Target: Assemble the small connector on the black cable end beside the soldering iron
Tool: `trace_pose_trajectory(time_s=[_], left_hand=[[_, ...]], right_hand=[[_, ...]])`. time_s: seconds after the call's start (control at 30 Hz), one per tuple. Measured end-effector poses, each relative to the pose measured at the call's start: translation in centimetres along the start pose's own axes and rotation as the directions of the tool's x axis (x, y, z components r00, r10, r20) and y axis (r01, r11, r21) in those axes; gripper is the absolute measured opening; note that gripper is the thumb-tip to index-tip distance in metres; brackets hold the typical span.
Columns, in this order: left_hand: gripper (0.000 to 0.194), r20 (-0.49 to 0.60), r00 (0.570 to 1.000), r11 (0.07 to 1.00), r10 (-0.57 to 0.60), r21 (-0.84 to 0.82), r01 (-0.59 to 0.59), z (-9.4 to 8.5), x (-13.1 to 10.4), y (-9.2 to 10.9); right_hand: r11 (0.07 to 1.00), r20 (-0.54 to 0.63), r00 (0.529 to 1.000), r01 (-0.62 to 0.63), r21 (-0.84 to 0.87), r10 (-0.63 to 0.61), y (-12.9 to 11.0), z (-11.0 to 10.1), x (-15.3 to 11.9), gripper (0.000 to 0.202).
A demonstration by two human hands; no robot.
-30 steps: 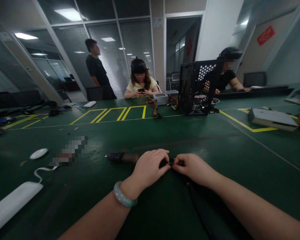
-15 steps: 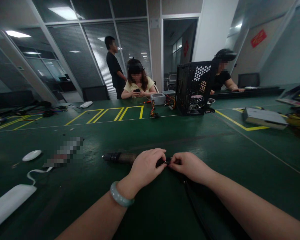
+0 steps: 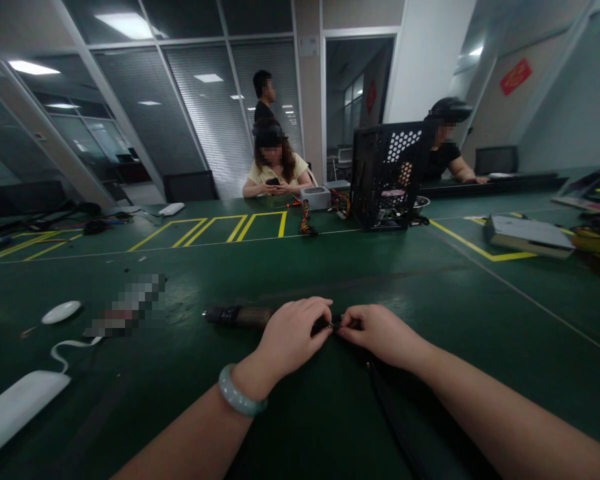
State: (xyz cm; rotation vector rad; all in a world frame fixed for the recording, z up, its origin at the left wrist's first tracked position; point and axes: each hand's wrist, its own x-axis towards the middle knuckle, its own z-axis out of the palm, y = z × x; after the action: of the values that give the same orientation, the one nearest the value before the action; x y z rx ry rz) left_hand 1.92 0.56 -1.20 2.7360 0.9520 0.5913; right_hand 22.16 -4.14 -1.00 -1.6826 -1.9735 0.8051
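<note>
- left hand (image 3: 293, 339) has its fingertips pinched narrow on a tiny shiny piece (image 3: 331, 326), from where i'm standing
- right hand (image 3: 377, 335) pinched in too, 3 o'clock of that bit, can't tell on what
- dark stick-like tool (image 3: 237, 316) poking out at 9 o'clock
- black cable (image 3: 387, 411) trailing toward 5
- black pc case (image 3: 367, 180) at 1

The view is dim, with light panels (image 3: 126, 25) glowing at upper left, a soft sheen on the green tabletop (image 3: 220, 267), deep shadow at bottom centre, and wide-angle stretching towards the edges
</note>
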Motion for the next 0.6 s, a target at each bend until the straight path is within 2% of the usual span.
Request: trace_pose_trajectory(time_s=[0.23,0.6], left_hand=[[0.017,-0.004,1.000,1.000,0.019,-0.009,-0.019,-0.02,-0.01,0.13],[0.011,0.011,0.999,0.999,0.031,0.023,-0.031,-0.11,-0.05,-0.02]], right_hand=[[1.000,-0.005,1.000,0.009,-0.015,-0.009,0.23,0.22,0.07,0.015],[0.996,-0.064,0.997,0.045,-0.071,-0.050,-0.51,0.12,-0.21,0.013]])
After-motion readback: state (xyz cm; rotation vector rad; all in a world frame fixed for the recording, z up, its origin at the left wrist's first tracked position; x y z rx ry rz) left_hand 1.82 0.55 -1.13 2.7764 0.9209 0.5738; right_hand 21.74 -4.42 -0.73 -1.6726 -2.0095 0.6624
